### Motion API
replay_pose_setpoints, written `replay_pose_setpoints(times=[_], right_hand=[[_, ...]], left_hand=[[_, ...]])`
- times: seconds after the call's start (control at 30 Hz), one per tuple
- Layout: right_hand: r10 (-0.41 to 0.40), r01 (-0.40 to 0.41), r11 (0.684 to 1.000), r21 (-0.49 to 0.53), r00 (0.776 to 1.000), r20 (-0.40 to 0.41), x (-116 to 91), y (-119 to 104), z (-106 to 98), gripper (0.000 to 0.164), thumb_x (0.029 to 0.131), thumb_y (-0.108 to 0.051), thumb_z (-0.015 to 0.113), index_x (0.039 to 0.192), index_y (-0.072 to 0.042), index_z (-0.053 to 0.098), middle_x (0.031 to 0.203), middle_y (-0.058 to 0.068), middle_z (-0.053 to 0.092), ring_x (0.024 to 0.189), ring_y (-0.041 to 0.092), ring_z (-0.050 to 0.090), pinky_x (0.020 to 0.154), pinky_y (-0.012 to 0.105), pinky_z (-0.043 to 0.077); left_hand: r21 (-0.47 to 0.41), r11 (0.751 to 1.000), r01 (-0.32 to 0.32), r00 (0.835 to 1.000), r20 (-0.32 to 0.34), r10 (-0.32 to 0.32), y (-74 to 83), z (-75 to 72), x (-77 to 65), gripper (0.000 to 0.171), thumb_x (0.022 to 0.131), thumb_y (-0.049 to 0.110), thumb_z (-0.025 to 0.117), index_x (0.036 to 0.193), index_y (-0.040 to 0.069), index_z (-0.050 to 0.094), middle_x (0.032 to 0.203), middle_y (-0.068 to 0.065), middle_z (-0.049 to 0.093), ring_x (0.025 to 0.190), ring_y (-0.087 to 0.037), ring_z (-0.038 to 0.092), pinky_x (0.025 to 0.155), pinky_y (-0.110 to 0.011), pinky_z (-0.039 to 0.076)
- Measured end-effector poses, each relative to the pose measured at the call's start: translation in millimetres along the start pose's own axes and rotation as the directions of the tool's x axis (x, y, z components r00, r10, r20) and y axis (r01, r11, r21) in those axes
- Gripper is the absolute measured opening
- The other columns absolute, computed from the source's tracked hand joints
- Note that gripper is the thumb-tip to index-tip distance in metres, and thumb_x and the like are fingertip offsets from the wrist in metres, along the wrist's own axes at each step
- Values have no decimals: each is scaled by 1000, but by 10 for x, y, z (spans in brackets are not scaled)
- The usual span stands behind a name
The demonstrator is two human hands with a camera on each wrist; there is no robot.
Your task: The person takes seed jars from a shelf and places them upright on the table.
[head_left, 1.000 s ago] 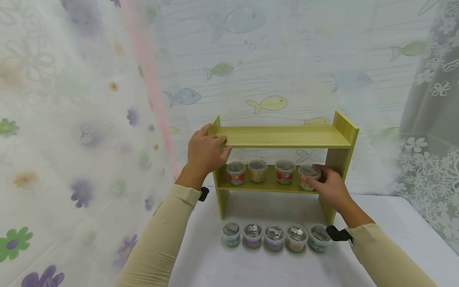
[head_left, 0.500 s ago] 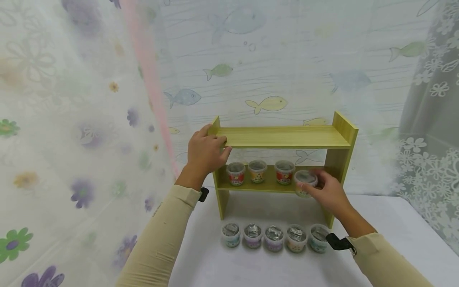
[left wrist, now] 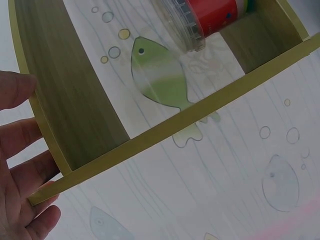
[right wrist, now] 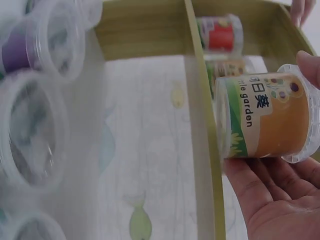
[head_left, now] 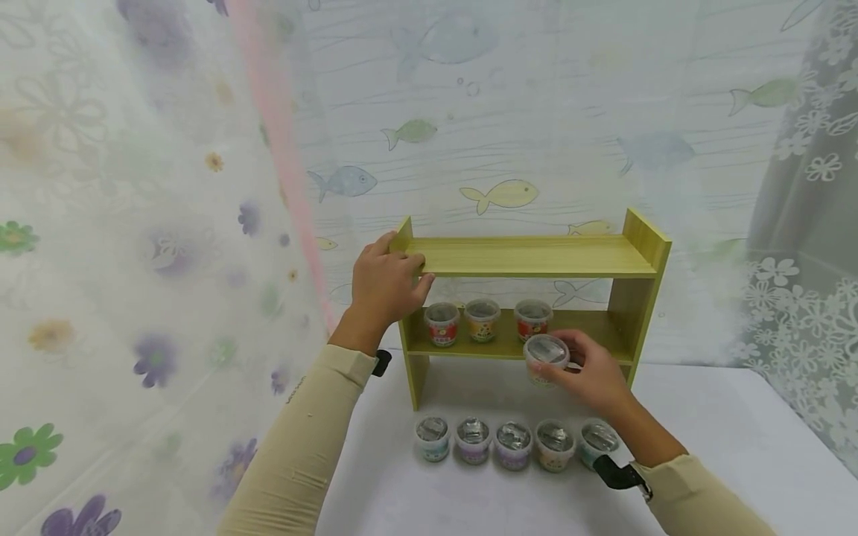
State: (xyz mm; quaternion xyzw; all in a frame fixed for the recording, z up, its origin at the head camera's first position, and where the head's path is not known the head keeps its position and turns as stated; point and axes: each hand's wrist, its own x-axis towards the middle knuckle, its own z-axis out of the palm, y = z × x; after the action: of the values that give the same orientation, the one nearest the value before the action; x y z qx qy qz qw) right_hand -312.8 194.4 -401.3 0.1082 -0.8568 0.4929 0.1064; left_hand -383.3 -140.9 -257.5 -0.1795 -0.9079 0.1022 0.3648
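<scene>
My right hand (head_left: 596, 376) holds a clear plastic cup (head_left: 544, 359) between thumb and fingers, in front of the yellow-green wooden shelf rack (head_left: 529, 255). In the right wrist view this cup (right wrist: 280, 120) shows an orange label with a sunflower and the words "little garden". My left hand (head_left: 387, 281) grips the top of the rack's left side panel, its fingers bent around the edge in the left wrist view. On the middle board stand a red-labelled cup (head_left: 442, 333), an orange-labelled cup (head_left: 482, 329) and another red-labelled cup (head_left: 532, 326), partly behind the held one.
Several similar cups stand in a row on the white table before the rack, among them a blue-labelled cup (head_left: 432, 449), a purple-labelled cup (head_left: 473, 452) and an orange-labelled cup (head_left: 554, 458). A fish-printed curtain (head_left: 563, 119) hangs behind, a flowered one (head_left: 167, 335) at left.
My right hand has lifted the orange-labelled cup off the middle board's right end and brought it forward and left. My left hand stays on the rack.
</scene>
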Motion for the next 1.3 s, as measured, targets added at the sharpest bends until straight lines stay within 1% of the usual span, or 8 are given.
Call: replay_pose_setpoints(times=[0.2,0.33,0.43,0.6,0.77,0.87,1.1,1.3], right_hand=[[15,-19,997,72,998,57,-79,-51,233,76,83,-51,84,142,-15,52,132,10,64,121,31,67,82,29,60],[16,-26,994,108,996,89,-122,-67,395,74,82,-49,85,141,-17,53,131,9,65,116,26,68,83,28,60],[-3,-10,991,135,995,96,-150,-77,513,72,83,-44,87,140,-15,54,132,10,65,113,24,69,84,27,60],[-12,-7,984,178,994,106,-199,-90,717,70,82,-40,88,138,-13,57,131,9,67,113,21,67,90,31,59],[21,-47,975,217,993,120,-274,-117,939,64,78,-35,92,132,-17,61,124,4,70,110,17,67,90,31,59],[34,-63,973,224,991,133,-327,-149,1058,63,76,-34,93,129,-19,63,120,0,71,107,15,67,88,30,58],[-16,-28,967,252,985,172,-437,-177,1304,63,76,-35,93,128,-16,63,117,3,70,108,18,65,87,29,58],[-15,-32,979,201,974,225,-525,-147,1502,71,75,-44,93,130,-14,60,121,1,69,109,15,65,87,26,56]], left_hand=[[-4,1000,2,1000,-5,-2,-1,8,1,34,101,51,56,112,26,77,98,-1,81,143,-26,51,117,-47,42],[-13,1000,4,1000,-7,-4,3,10,-5,33,101,51,56,109,26,76,95,0,80,143,-26,50,116,-47,43],[-19,1000,0,1000,-19,-1,2,14,-10,32,100,50,57,107,25,76,93,1,80,143,-25,51,115,-46,44],[-13,1000,0,1000,-22,0,-3,19,-10,32,101,50,57,108,26,76,94,1,80,143,-25,51,116,-46,43],[1,1000,4,1000,0,-4,-6,14,-9,33,101,52,56,112,27,76,98,2,80,144,-25,49,116,-46,43],[8,1000,4,1000,11,-4,-4,1,-10,34,101,52,56,113,27,75,100,2,80,145,-25,48,117,-46,43],[2,1000,-3,1000,-2,3,-3,-6,-9,33,101,51,57,112,26,76,98,2,81,143,-25,51,117,-46,43],[-24,1000,-4,999,-38,3,-7,33,-12,30,100,49,59,109,26,77,92,2,80,143,-26,51,116,-46,44]])
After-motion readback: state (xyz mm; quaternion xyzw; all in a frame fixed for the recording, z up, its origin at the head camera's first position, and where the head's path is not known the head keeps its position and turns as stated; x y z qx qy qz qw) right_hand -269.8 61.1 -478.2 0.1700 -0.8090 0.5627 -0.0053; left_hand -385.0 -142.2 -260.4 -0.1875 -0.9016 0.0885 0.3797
